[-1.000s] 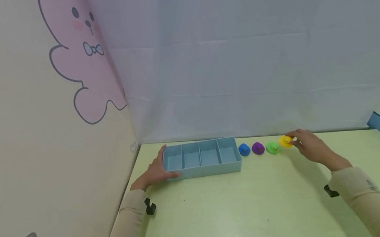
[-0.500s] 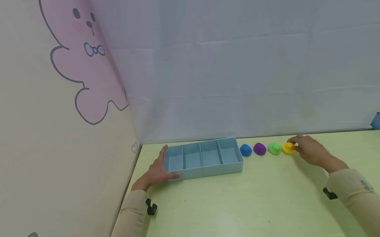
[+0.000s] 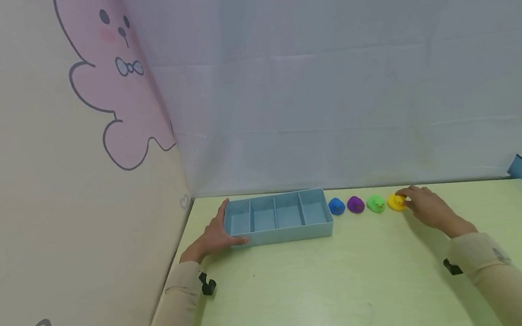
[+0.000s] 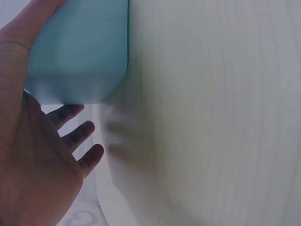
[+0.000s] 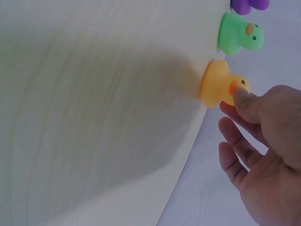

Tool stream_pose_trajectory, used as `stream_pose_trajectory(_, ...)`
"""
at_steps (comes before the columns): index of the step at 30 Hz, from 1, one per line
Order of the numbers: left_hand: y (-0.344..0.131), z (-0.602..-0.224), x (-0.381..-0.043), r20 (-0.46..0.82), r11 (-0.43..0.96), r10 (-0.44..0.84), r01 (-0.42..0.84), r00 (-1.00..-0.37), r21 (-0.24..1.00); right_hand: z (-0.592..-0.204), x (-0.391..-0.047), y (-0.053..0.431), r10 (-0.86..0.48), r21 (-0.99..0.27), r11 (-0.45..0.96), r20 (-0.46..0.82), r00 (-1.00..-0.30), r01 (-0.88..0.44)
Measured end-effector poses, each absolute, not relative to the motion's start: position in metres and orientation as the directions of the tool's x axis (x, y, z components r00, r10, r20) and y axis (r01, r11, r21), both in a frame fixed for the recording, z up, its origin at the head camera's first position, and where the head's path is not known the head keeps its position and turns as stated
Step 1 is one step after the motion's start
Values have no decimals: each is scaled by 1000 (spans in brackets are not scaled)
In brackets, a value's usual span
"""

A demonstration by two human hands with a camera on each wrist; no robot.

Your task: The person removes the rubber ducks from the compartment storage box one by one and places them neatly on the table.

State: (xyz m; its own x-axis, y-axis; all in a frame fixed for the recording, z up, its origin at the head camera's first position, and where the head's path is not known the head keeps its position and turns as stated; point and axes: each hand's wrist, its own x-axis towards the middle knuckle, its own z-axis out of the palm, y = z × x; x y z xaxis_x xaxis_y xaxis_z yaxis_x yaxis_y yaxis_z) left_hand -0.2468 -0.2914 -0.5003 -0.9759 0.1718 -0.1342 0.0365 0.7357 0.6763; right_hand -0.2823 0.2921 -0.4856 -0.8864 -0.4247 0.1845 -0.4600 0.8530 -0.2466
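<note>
My left hand (image 3: 213, 235) grips the left end of a pale blue divided box (image 3: 280, 236), thumb along its front wall and a finger up its left side. In the left wrist view the other fingers (image 4: 79, 135) stand apart below the box (image 4: 80, 52). On the right, my right hand (image 3: 433, 211) pinches the head of a yellow rubber duck (image 3: 395, 202) between thumb and forefinger. The duck (image 5: 216, 85) sits on the table in the right wrist view. Beside it are a green rubber duck (image 3: 376, 203), a purple one (image 3: 356, 204) and a blue one (image 3: 337, 206).
All the ducks form a row to the right of the box along the back of the pale wooden table (image 3: 309, 288). A light cloth backdrop (image 3: 330, 100) rises behind them. At the left stands a wall panel (image 3: 86, 240) with a pink bear drawing.
My right hand has lowered the yellow duck onto the table at the right end of the row, beside the green one. The left hand stays on the box.
</note>
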Motion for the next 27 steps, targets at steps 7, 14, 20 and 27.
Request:
stream_pose_trajectory(7, -290, -501, -247, -149, 723, 168, 20, -974, 691, -488, -274, 297, -391, -290, 861, 150, -908, -418)
stream_pose_trajectory(14, -289, -501, -247, -147, 732, 172, 26, -974, 681, -486, -268, 300, -367, -319, 865, 124, -922, -387)
stream_pose_trajectory(20, -286, -497, -245, -134, 788, 174, 56, -976, 613, -484, -263, 301, -370, -306, 863, 159, -915, -402)
stream_pose_trajectory(27, -283, -488, -240, -101, 854, 199, 122, -975, 506, -476, -258, 282, -352, -285, 869, 219, -910, -404)
